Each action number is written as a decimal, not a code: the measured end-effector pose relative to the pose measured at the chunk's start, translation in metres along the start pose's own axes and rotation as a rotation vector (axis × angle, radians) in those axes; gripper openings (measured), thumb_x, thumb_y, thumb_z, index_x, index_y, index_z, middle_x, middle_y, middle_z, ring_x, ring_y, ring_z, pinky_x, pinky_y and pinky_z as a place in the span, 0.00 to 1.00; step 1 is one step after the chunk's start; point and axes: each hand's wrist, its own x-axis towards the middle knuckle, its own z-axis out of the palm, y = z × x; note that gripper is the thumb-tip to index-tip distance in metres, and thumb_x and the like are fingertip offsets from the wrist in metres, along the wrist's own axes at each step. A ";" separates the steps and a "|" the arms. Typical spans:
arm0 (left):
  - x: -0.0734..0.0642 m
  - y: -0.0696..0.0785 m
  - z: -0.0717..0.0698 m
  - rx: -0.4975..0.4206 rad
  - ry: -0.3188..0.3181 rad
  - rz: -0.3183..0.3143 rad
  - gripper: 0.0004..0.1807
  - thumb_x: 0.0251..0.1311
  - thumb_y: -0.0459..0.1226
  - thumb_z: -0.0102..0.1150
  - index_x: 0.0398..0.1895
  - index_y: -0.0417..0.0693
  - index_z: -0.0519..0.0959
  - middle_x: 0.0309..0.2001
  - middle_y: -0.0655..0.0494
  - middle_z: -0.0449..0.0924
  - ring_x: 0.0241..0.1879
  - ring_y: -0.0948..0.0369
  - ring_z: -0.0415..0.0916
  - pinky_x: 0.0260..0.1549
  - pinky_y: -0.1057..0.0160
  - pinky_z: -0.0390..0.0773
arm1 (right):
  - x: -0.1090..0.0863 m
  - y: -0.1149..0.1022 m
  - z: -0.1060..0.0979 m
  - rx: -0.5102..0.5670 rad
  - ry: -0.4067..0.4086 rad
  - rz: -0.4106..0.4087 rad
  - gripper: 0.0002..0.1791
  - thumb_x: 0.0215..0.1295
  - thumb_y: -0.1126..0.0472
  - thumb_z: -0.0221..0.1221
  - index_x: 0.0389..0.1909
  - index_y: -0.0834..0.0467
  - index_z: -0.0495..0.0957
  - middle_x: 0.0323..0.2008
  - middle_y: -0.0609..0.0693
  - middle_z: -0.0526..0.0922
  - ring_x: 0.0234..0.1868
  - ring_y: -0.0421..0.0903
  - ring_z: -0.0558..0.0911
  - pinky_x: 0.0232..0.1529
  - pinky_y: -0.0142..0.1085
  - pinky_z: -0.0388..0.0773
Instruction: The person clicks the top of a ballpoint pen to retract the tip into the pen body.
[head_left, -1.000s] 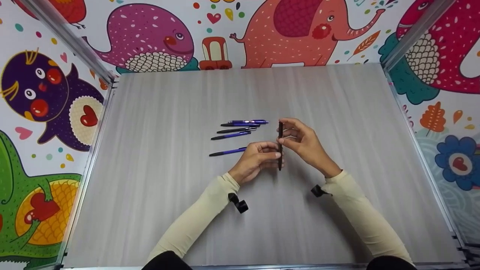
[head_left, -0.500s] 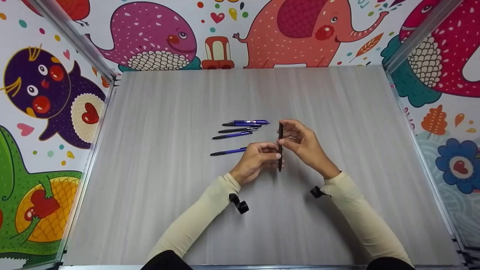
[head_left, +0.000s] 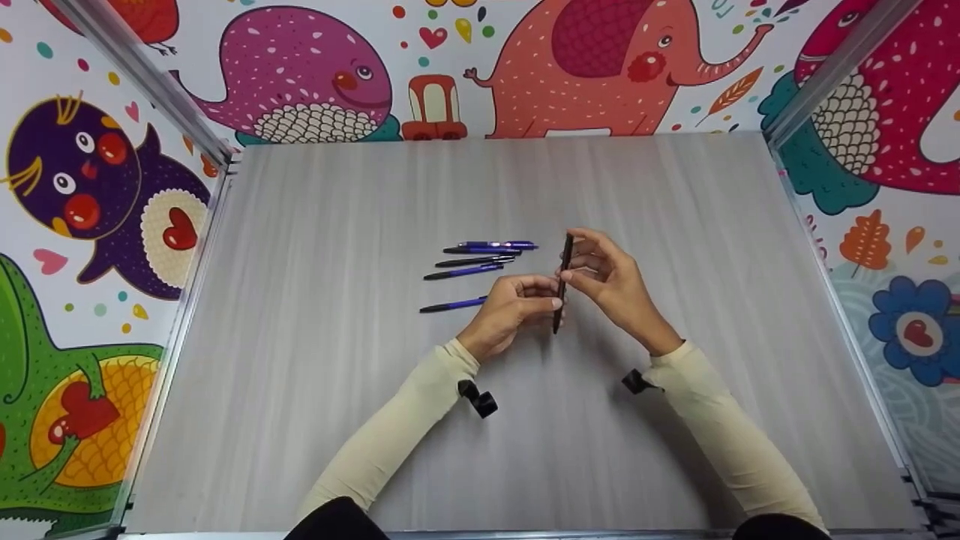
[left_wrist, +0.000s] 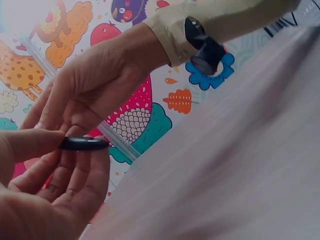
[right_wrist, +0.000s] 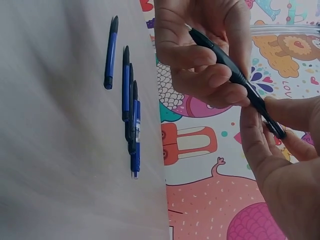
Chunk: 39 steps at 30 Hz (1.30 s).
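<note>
A black pen (head_left: 567, 251) is held by both hands above the table, slightly tilted in the head view. My left hand (head_left: 506, 313) pinches its lower part between thumb and fingers. My right hand (head_left: 613, 283) grips the upper part, with thumb and fingertips around it. In the right wrist view the black pen (right_wrist: 220, 55) shows a small pale tip at its far end. The left wrist view shows only a short dark end of the pen (left_wrist: 86, 144) beyond the left thumb.
Left of the hands, several blue and black pens (head_left: 463, 271) lie roughly side by side on the grey wood-grain table (head_left: 337, 375). One blue pen (head_left: 450, 305) lies apart, partly behind the left hand. Panels with cartoon animals (head_left: 585, 97) enclose the back and sides.
The held pen has tilted a little, its top shifting right and away from me. Both hands have moved slightly farther forward with it. The pens on the table stay put.
</note>
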 end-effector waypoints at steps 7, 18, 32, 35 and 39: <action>0.001 0.004 0.000 0.145 -0.009 -0.011 0.11 0.68 0.26 0.69 0.52 0.34 0.85 0.51 0.31 0.86 0.47 0.46 0.88 0.46 0.56 0.90 | 0.001 0.000 -0.004 0.049 0.073 -0.066 0.19 0.76 0.76 0.63 0.65 0.69 0.78 0.48 0.71 0.86 0.48 0.51 0.91 0.53 0.40 0.88; -0.001 0.008 -0.006 0.429 -0.032 0.005 0.16 0.70 0.28 0.70 0.58 0.30 0.84 0.51 0.39 0.88 0.46 0.55 0.87 0.48 0.61 0.87 | 0.003 0.003 -0.010 0.076 0.165 -0.111 0.13 0.73 0.79 0.65 0.56 0.72 0.83 0.46 0.76 0.84 0.45 0.49 0.91 0.50 0.40 0.89; -0.001 0.009 -0.021 0.661 0.192 0.210 0.10 0.69 0.32 0.73 0.50 0.41 0.90 0.47 0.52 0.90 0.52 0.57 0.85 0.57 0.55 0.85 | -0.001 0.010 -0.024 0.070 0.186 -0.096 0.09 0.72 0.78 0.66 0.50 0.77 0.84 0.46 0.65 0.89 0.45 0.48 0.92 0.50 0.40 0.89; -0.001 0.009 -0.025 0.670 0.204 0.255 0.09 0.69 0.32 0.73 0.50 0.41 0.91 0.48 0.52 0.90 0.52 0.58 0.85 0.56 0.56 0.86 | -0.002 0.011 -0.025 0.082 0.187 -0.078 0.08 0.71 0.79 0.66 0.49 0.77 0.84 0.46 0.64 0.89 0.44 0.48 0.92 0.50 0.39 0.89; -0.001 0.008 -0.031 0.685 0.203 0.326 0.08 0.70 0.32 0.73 0.50 0.42 0.91 0.48 0.52 0.90 0.52 0.58 0.85 0.58 0.53 0.85 | -0.005 0.014 -0.027 0.050 0.175 -0.054 0.08 0.71 0.78 0.67 0.48 0.76 0.85 0.45 0.66 0.89 0.43 0.47 0.92 0.50 0.38 0.89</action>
